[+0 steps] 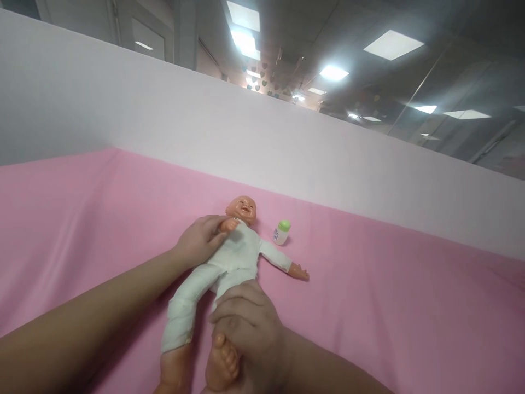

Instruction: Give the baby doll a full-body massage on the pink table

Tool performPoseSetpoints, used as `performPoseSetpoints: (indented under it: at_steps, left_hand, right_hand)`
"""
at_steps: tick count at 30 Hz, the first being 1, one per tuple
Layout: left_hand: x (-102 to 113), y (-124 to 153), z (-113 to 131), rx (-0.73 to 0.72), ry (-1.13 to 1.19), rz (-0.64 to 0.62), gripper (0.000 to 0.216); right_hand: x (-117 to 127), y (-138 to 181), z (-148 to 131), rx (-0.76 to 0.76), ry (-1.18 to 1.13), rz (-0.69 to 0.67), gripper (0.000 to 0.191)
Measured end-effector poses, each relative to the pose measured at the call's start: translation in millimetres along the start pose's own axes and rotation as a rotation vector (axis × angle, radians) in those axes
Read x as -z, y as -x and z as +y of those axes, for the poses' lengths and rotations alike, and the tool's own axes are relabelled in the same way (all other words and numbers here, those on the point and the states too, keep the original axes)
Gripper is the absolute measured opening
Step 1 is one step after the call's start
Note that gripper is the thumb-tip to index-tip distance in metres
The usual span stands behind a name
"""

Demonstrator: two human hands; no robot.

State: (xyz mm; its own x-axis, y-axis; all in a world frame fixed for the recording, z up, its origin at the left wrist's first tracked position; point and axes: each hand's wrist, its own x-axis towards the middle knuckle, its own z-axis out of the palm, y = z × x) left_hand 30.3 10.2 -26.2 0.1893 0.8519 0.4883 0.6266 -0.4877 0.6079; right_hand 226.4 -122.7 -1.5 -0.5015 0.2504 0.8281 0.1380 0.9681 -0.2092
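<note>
A baby doll (235, 257) in a white one-piece suit lies on its back on the pink sheet (389, 306), head toward the far wall. My left hand (199, 239) is closed around the doll's arm near its shoulder, beside the head. My right hand (250, 328) is wrapped around one of the doll's lower legs, with its bare foot sticking out below my fingers. The doll's other leg lies free beside it, and its other arm is stretched out to the right.
A small white bottle with a green cap (281, 232) stands on the sheet just right of the doll's head. A white partition wall (246, 131) runs along the far edge of the pink surface.
</note>
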Motion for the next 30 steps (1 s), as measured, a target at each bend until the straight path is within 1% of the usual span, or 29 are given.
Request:
performPoseSetpoints:
  at_steps: [2, 4, 5, 8, 11, 13, 15, 18, 20, 23, 27, 30]
  left_hand:
    - [-3, 0, 3, -0.099, -0.121, -0.062, 0.046]
    - [-5, -1, 2, -0.141, -0.175, -0.101, 0.048]
    - [-5, -1, 1, -0.144, -0.188, -0.113, 0.049]
    - [-6, -1, 1, -0.121, -0.201, -0.135, 0.05]
    - [-5, 0, 5, -0.084, -0.186, -0.143, 0.049]
    - [-4, 0, 8, -0.055, -0.149, -0.137, 0.048]
    - [-3, 0, 8, -0.028, -0.089, -0.125, 0.046]
    - [-1, -1, 4, 0.056, -0.007, -0.098, 0.042]
    - [0, -2, -2, 0.155, 0.026, -0.067, 0.04]
    - [3, -6, -20, 0.323, 0.09, 0.053, 0.04]
    - [13, -16, -52, 0.551, 0.175, 0.243, 0.034]
    - [22, -23, -73, 0.726, 0.251, 0.364, 0.029]
  right_hand:
    - [6, -1, 4, -0.001, 0.066, 0.016, 0.034]
    - [13, 1, 12, -0.038, 0.16, 0.0, 0.042]
    - [16, 4, 18, -0.082, 0.207, -0.015, 0.043]
    - [21, 12, 39, -0.277, 0.287, -0.061, 0.047]
    - [22, 17, 59, -0.462, 0.241, -0.12, 0.049]
    - [22, 19, 67, -0.528, 0.186, -0.139, 0.052]
    - [23, 21, 71, -0.546, 0.152, -0.125, 0.056]
    - [27, 24, 68, -0.509, 0.14, -0.096, 0.058]
    - [31, 24, 62, -0.43, 0.15, -0.067, 0.058]
    - [34, 16, 48, -0.283, 0.175, -0.041, 0.058]
    - [31, 1, 22, -0.148, 0.15, -0.107, 0.05]
    - [22, 0, 7, -0.103, 0.077, -0.222, 0.045]
